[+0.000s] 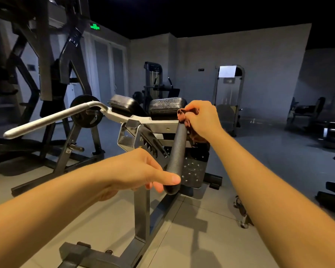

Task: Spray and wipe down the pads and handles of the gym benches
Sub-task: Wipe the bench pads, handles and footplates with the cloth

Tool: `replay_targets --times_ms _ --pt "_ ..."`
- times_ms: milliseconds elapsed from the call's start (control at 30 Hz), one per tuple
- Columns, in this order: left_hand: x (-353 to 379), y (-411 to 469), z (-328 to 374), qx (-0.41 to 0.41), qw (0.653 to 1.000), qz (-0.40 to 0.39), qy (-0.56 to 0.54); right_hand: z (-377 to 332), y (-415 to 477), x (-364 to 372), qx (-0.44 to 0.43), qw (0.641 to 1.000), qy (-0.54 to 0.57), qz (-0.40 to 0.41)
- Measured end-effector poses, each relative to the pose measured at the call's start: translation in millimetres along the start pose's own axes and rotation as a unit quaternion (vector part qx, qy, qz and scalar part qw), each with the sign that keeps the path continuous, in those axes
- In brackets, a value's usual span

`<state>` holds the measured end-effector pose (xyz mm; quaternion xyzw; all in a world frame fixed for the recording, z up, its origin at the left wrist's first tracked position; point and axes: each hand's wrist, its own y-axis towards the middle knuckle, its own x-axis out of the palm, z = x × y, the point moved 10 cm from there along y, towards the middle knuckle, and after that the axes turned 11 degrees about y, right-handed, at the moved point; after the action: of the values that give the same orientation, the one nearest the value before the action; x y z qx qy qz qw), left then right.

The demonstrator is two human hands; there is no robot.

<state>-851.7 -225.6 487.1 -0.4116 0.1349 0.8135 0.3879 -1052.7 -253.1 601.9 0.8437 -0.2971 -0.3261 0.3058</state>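
At frame centre my right hand (201, 120) gripped the cloth (183, 115) atop the dark handle (177, 149) while my left hand (135, 171) pinched its lower end, so I judged this handle barely begun and the pads (164, 106) probably left.

One wide-angle view from the person's head, facing forward and slightly down, close above a bench handle (177, 151), gym floor (201, 238) beyond

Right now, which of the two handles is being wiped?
The dark handle: the right hand holds a brown cloth at its top, the left hand grips its end. The silver handle is untouched.
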Motion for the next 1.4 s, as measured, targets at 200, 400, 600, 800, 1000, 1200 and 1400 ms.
replay_targets --times_ms 200,400,600,800,1000,1200,1400 --pt "6 8 -5 -0.015 0.998 -0.060 -0.021 -20 -31 3 0.025 0.997 -0.014 -0.065" --pt "8 15 -7 -0.056 0.991 -0.120 -0.034 -60 -83 3 -0.050 0.979 -0.058 -0.190" --pt "10 10 -5 -0.086 0.989 -0.110 -0.051 2 25 13 0.078 0.981 -0.125 -0.124" --pt "10 -9 -6 -0.122 0.987 -0.063 -0.085 -23 -84 -7 0.247 0.963 0.112 0.008" --pt "12 -26 -5 -0.158 0.979 -0.030 -0.127 -8 -213 -11 0.555 0.760 0.332 0.068" --pt "11 -36 0 -0.190 0.959 -0.078 -0.194 -14 -204 10 0.587 0.735 0.323 0.104" --pt "6 -35 2 -0.219 0.944 -0.167 -0.182 -40 -254 -2 0.637 0.698 0.306 0.119"
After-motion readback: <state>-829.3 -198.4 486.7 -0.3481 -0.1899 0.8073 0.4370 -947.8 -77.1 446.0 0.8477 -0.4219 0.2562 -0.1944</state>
